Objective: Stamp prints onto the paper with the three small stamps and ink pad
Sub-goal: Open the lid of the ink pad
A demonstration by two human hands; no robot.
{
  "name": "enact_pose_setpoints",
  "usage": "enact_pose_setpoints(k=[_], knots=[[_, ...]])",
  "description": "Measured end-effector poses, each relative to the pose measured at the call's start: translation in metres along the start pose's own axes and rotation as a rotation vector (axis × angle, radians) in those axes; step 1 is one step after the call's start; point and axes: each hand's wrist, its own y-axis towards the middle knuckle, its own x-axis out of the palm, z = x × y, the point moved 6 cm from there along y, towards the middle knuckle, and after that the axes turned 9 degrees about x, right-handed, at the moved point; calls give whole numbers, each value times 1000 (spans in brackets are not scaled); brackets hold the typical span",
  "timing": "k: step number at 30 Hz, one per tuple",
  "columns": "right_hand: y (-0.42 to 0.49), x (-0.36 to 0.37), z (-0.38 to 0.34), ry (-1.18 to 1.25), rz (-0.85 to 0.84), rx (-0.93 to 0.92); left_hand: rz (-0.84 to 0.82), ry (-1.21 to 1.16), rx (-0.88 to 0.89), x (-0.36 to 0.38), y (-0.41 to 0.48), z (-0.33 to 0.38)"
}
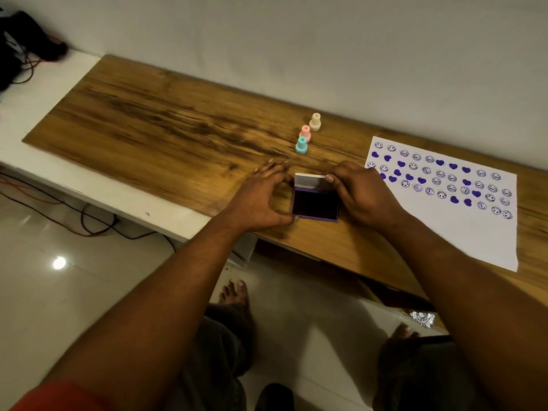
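Table [154,120]: long wooden top set against a pale wall, grain running left to right; everything below stands or lies on it

Paper [462,232]: white sheet at the right end, its upper part filled with rows of purple smiley and heart prints, its lower part bare; by the look of it the stamping is largely done

Left hand [261,200]: resting on the table at the left edge of the ink pad, fingers [271,170] spread and curved, thumb tip touching the pad's near left corner; bracing the case more than gripping it

Right hand [361,194]: on the pad's right side, partly over the left edge of the paper; thumb and forefinger pinched on the far right corner of the raised lid, other fingers curled

Ink pad [315,204]: small purple-framed case between the two hands, dark inked face showing, lid [311,181] hinged up at the far edge. Whether it is being opened or shut cannot be told

Three stamps, upright in a short diagonal row just beyond the pad: teal stamp [301,145] nearest, pink stamp [305,133] behind it, cream stamp [315,121] farthest. None is held. They stand past the lid, slightly left of the pad's middle, so the left hand seems the nearer for a reach, the teal one first in line
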Motion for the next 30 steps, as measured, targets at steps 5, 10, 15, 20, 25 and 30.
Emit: enact_pose_setpoints(k=[5,10,15,20,25,30], knots=[[8,1,8,34,33,64,-3,0,1,0,0,1],[15,-1,10,31,71,121,3,-1,7,-2,0,2],[20,4,14,4,107,170,3,-4,4,-1,-2,3],[22,4,19,-12,128,185,4,-13,7,-1,-4,2],[21,-9,24,-14,224,202,4,-5,3,0,-4,1],[20,-14,25,-34,217,204,-4,7,46,1,-3,8]])
